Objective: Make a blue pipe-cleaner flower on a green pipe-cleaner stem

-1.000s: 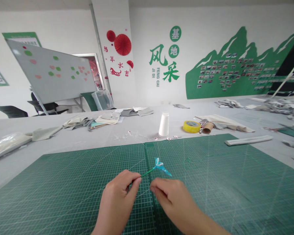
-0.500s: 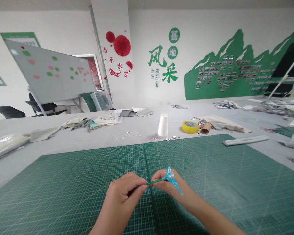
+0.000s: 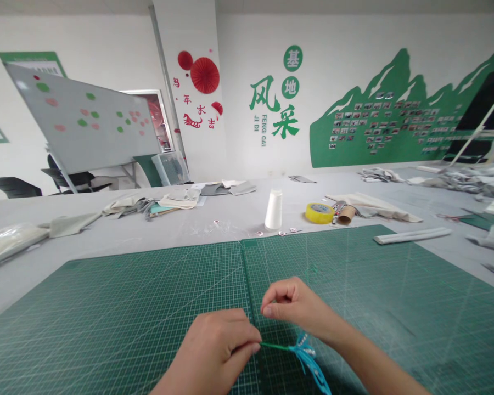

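Left hand (image 3: pixel 218 346): thumb and fingers pinching the green stem of a blue flower piece (image 3: pixel 303 352), whose bloom lies toward 3 o'clock of the fingertips. Right hand (image 3: pixel 298 307): at 1 o'clock from them, clear of the stem, fingers curled; whether it grips a fine thread, cannot tell. Wall, 12–1 o'clock of view: green lettering (image 3: pixel 263 93), 基地风采, "JI DI FENG CAI". Red characters (image 3: pixel 186 100), 11 o'clock: 年, 吉 legible. Tape roll (image 3: pixel 320 213), 3 o'clock: label unreadable.

At 5 o'clock we identify a blue ornament (image 3: pixel 302 350) with green stem (image 3: pixel 275 346); at 6, white-gridded green mats (image 3: pixel 156 291); at 3, yellow tape (image 3: pixel 319 216).
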A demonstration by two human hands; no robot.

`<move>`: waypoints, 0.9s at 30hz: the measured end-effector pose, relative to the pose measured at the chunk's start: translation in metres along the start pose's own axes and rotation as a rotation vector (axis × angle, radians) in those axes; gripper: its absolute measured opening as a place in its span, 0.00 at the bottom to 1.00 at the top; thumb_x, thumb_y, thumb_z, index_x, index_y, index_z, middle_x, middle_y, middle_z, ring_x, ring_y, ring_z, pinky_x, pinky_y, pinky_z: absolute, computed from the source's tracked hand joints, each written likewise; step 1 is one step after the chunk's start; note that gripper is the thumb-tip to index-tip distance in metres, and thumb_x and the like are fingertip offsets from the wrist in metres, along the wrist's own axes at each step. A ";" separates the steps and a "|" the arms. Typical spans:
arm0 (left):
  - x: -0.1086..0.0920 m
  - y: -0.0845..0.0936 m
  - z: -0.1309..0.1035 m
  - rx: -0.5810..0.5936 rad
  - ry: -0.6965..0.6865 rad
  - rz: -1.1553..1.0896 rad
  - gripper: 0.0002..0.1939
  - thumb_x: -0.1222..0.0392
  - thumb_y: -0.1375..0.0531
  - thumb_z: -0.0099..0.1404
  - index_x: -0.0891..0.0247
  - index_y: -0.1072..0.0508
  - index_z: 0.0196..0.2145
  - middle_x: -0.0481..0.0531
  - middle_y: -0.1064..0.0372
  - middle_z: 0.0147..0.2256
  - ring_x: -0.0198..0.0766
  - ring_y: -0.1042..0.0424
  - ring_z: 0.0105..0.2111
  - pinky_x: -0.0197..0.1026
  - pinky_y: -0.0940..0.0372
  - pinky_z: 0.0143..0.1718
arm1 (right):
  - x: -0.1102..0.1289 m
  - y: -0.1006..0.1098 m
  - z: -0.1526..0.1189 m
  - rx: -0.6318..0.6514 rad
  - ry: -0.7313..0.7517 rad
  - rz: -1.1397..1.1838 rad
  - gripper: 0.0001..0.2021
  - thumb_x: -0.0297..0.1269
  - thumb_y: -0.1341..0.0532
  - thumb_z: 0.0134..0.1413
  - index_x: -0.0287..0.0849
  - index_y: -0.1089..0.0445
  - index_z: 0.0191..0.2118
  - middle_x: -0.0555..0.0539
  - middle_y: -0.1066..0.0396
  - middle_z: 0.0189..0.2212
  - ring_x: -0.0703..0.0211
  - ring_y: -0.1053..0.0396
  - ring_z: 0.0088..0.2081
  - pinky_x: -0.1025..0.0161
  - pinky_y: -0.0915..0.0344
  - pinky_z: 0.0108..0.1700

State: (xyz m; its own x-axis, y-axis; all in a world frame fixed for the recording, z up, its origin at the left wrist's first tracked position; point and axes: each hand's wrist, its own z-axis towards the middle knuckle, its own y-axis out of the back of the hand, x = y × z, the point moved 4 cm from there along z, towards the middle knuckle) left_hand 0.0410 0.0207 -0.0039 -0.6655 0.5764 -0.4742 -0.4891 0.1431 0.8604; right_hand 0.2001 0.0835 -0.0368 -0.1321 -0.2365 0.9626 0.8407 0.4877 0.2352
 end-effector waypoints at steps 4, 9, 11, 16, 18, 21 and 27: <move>0.002 -0.001 0.000 0.005 0.016 0.078 0.12 0.71 0.42 0.65 0.59 0.27 0.27 0.43 0.32 0.27 0.34 0.30 0.28 0.34 0.41 0.29 | 0.018 -0.002 -0.006 -0.036 0.060 -0.186 0.06 0.32 0.36 0.52 0.39 0.25 0.26 0.59 0.48 0.15 0.68 0.53 0.19 0.69 0.55 0.22; 0.007 -0.003 -0.004 -0.018 0.066 0.169 0.12 0.70 0.44 0.66 0.59 0.28 0.26 0.44 0.32 0.26 0.36 0.30 0.27 0.35 0.41 0.28 | 0.039 -0.008 -0.017 -0.087 0.235 -0.477 0.07 0.30 0.39 0.58 0.42 0.27 0.29 0.53 0.30 0.24 0.65 0.35 0.27 0.67 0.42 0.31; 0.010 -0.003 -0.004 -0.042 0.099 0.199 0.13 0.69 0.45 0.66 0.59 0.28 0.26 0.44 0.32 0.26 0.37 0.30 0.27 0.36 0.41 0.28 | 0.043 -0.012 -0.021 -0.090 0.316 -0.575 0.08 0.31 0.42 0.60 0.43 0.27 0.31 0.53 0.29 0.25 0.64 0.33 0.28 0.67 0.41 0.32; 0.020 0.004 -0.004 -0.160 0.187 0.189 0.12 0.66 0.48 0.68 0.57 0.26 0.32 0.46 0.30 0.29 0.39 0.29 0.29 0.38 0.38 0.30 | 0.043 -0.020 -0.026 -0.143 0.432 -0.738 0.11 0.32 0.46 0.63 0.43 0.28 0.32 0.52 0.30 0.24 0.63 0.34 0.25 0.65 0.43 0.29; 0.024 0.007 -0.005 -0.229 0.223 0.164 0.12 0.64 0.48 0.68 0.57 0.26 0.33 0.46 0.29 0.30 0.39 0.28 0.30 0.39 0.37 0.32 | 0.043 -0.022 -0.027 -0.170 0.441 -0.765 0.12 0.32 0.47 0.63 0.42 0.28 0.31 0.51 0.31 0.23 0.62 0.35 0.24 0.65 0.44 0.28; 0.027 0.010 -0.008 -0.314 0.255 0.140 0.11 0.63 0.48 0.69 0.57 0.26 0.34 0.47 0.28 0.31 0.40 0.28 0.31 0.40 0.36 0.32 | 0.043 -0.026 -0.027 -0.196 0.446 -0.789 0.13 0.30 0.48 0.63 0.42 0.29 0.30 0.51 0.31 0.23 0.62 0.35 0.24 0.64 0.44 0.28; 0.027 0.011 -0.010 -0.395 0.248 0.120 0.11 0.62 0.48 0.69 0.57 0.26 0.35 0.47 0.27 0.32 0.39 0.27 0.31 0.39 0.35 0.33 | 0.042 -0.031 -0.029 -0.209 0.434 -0.797 0.13 0.30 0.49 0.63 0.41 0.28 0.31 0.50 0.30 0.23 0.61 0.33 0.24 0.64 0.44 0.28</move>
State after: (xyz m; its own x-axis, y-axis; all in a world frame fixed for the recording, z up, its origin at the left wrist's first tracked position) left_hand 0.0123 0.0299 -0.0089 -0.8216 0.3535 -0.4472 -0.5450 -0.2570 0.7981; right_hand 0.1840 0.0341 -0.0076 -0.5388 -0.7507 0.3824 0.6690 -0.1054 0.7357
